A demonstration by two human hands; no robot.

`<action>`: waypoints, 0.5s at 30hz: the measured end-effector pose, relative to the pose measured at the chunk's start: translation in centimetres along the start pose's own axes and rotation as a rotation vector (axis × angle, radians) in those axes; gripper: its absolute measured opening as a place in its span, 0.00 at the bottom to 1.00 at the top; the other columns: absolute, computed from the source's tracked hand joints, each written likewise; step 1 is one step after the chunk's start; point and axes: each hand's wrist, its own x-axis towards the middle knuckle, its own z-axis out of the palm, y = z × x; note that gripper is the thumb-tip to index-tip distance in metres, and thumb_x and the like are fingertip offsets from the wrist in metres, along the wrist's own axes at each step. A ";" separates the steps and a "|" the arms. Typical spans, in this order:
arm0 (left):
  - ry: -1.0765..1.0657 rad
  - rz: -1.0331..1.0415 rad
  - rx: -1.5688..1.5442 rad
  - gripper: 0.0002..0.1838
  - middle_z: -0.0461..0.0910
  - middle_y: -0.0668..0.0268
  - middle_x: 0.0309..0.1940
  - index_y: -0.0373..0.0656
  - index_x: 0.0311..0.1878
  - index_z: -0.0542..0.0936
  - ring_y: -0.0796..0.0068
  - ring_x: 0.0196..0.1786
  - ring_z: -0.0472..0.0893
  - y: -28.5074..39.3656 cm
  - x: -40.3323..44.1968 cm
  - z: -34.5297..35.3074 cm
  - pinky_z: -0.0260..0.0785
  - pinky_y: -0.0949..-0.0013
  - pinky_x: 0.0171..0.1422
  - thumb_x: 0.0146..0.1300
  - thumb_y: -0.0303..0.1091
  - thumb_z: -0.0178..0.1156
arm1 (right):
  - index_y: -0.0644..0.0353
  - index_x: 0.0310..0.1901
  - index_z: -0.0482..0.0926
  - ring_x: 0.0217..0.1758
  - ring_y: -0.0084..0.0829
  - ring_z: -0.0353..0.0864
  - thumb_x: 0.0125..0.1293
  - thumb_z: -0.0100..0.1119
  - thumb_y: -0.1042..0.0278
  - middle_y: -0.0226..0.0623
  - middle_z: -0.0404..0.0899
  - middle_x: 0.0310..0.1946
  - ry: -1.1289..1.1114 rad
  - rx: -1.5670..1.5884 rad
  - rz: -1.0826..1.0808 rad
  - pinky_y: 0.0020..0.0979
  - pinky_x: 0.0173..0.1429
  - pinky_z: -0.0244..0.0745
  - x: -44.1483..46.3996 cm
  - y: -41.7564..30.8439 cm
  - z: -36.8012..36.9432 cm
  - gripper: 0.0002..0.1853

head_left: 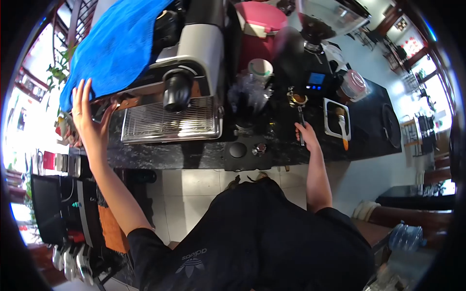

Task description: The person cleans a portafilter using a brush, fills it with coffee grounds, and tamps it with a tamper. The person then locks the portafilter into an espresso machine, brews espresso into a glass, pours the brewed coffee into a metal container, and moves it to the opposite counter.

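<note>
My right hand is closed around the handle of a portafilter. The portafilter's basket, with brown coffee grounds showing in it, sits at the foot of a black coffee grinder with a lit blue display. On the far side, my left hand is open, fingers spread upward against the lower edge of a blue cloth draped over the espresso machine. The left thumb is near a shiny metal part at the machine's left end. Below the machine's black group head lies a metal drip grate.
Right of the portafilter, a metal tray holds a brush. A lidded plastic tub stands behind it. A black mat with a tamper lies at the counter's front edge. Plastic-wrapped cups stand between machine and grinder.
</note>
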 end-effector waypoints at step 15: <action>-0.001 -0.041 -0.080 0.34 0.61 0.60 0.68 0.49 0.67 0.66 0.55 0.73 0.54 -0.1 -0.1 0.8 0.47 0.53 0.74 0.57 0.40 0.66 | 0.57 0.38 0.69 0.20 0.20 0.70 0.64 0.59 0.61 0.27 0.70 0.23 0.030 0.002 0.007 0.24 0.24 0.67 0.0 0.1 0.3 0.11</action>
